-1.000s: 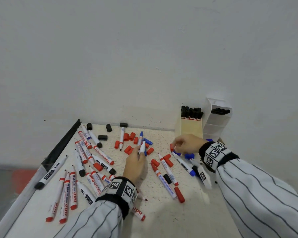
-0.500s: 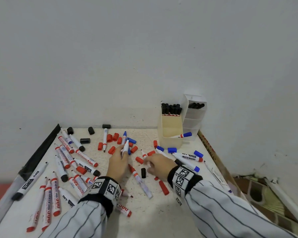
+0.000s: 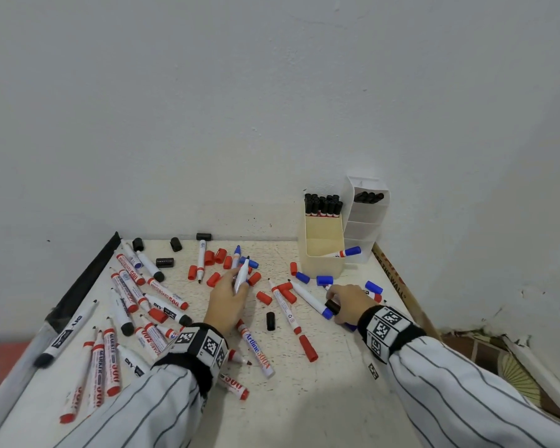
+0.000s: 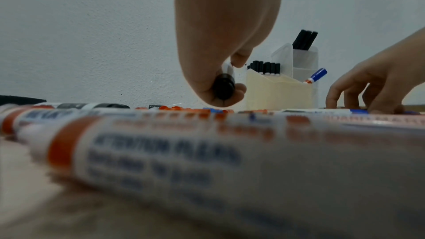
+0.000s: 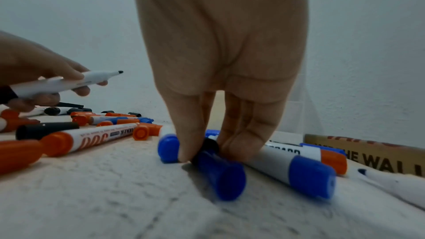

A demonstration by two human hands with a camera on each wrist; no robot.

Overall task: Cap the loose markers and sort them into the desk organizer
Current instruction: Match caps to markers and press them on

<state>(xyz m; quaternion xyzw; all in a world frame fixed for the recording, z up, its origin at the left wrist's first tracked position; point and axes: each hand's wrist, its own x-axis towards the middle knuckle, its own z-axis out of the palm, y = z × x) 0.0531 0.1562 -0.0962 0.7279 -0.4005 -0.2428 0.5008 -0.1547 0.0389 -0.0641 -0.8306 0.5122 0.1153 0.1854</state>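
My left hand (image 3: 230, 294) grips an uncapped white marker (image 3: 242, 275) with a black tip, held just above the table among loose red caps (image 3: 213, 279); the right wrist view shows that marker (image 5: 62, 84) with its tip bare. My right hand (image 3: 343, 302) is down on the table at the right, fingertips pinching a black cap (image 3: 332, 307) that lies between blue-ended markers (image 5: 220, 175). The cream organizer cup (image 3: 324, 266) stands at the back right with black-capped markers (image 3: 323, 205) in its rear part and one blue-capped marker (image 3: 348, 252) in front.
A white tiered organizer (image 3: 367, 227) stands behind the cup against the wall. Many red, black and blue markers (image 3: 133, 286) and caps litter the tabletop, thickest at the left. Another black cap (image 3: 270, 321) lies between my hands. A cardboard strip (image 3: 398, 286) lines the right edge.
My right hand has moved from the middle of the table out to the right and come down on the black cap. The left hand still holds the same marker.
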